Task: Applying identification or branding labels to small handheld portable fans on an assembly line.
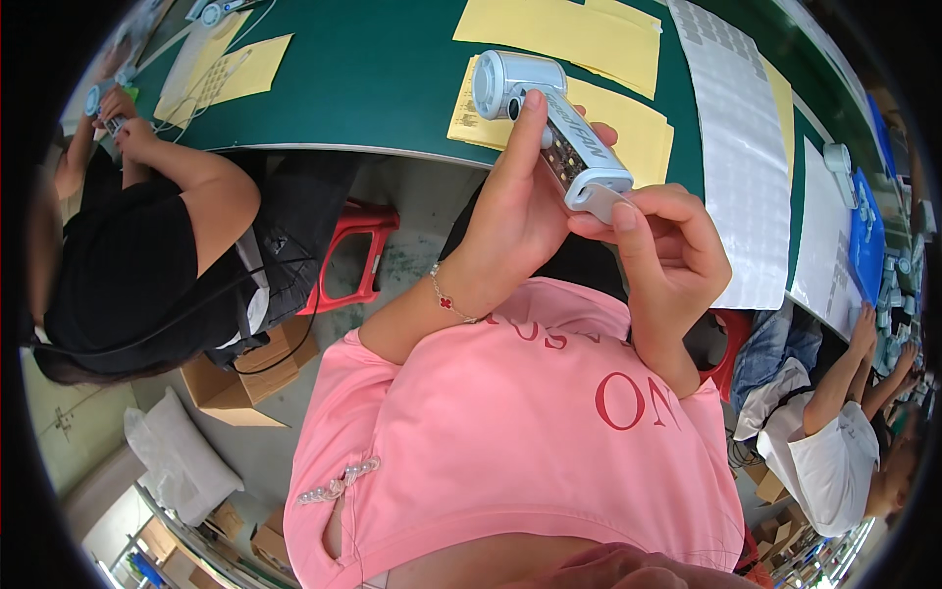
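A light-blue handheld fan (581, 133) with a round head and a clear-sided handle is held up over the table's near edge. Around its handle are the fingers of my left hand (515, 196), the thumb lying along the side near the head. At the handle's bottom end, my right hand (677, 236) pinches a small, pale, rounded flap (601, 202) between thumb and forefinger. The flap touches or sits very close to the handle's end; whether it is attached cannot be made out. Part of the handle's back is hidden by my left palm.
Yellow paper sheets (559, 29) lie on the green table (373, 79) beyond the fan. A long whitish sheet (736, 177) stretches down the right side, with a blue tray (865, 236) past it. Co-workers sit at both sides. A red stool (358, 255) and cardboard box (235, 388) stand at left.
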Demonstrator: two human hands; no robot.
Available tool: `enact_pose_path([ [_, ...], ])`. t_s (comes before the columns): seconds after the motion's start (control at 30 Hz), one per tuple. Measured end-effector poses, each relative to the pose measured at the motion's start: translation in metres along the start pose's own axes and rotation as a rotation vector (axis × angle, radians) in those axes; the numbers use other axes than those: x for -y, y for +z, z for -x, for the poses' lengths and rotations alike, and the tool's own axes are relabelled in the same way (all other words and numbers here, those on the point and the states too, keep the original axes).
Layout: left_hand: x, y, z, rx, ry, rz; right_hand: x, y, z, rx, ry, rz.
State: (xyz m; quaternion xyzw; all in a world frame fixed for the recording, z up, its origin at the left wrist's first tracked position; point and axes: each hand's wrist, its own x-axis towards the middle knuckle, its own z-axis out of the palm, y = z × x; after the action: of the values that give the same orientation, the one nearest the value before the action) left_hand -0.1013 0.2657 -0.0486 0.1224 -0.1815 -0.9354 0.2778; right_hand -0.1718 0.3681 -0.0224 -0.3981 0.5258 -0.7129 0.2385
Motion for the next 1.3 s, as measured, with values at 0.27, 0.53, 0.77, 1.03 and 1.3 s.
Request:
enact_pose_path([
  [0.27, 0.001, 0.000, 0.001, -0.007, 0.005, 0.024, 0.003, 0.000, 0.001, -0.013, 0.034, -0.002],
  [0.53, 0.002, 0.000, 0.003, -0.006, 0.054, -0.003, -0.001, 0.002, 0.001, -0.045, 0.029, -0.035],
  [0.77, 0.002, 0.003, 0.006, 0.034, 0.180, -0.113, 0.001, 0.002, 0.002, -0.083, -0.020, 0.035],
  [1.03, 0.009, 0.002, 0.002, 0.135, 0.276, -0.150, -0.007, 0.001, 0.009, -0.219, -0.255, 0.409],
  [1.3, 0.010, 0.006, 0.004, 0.208, 0.278, -0.186, -0.006, -0.010, 0.014, -0.199, -0.385, 0.443],
])
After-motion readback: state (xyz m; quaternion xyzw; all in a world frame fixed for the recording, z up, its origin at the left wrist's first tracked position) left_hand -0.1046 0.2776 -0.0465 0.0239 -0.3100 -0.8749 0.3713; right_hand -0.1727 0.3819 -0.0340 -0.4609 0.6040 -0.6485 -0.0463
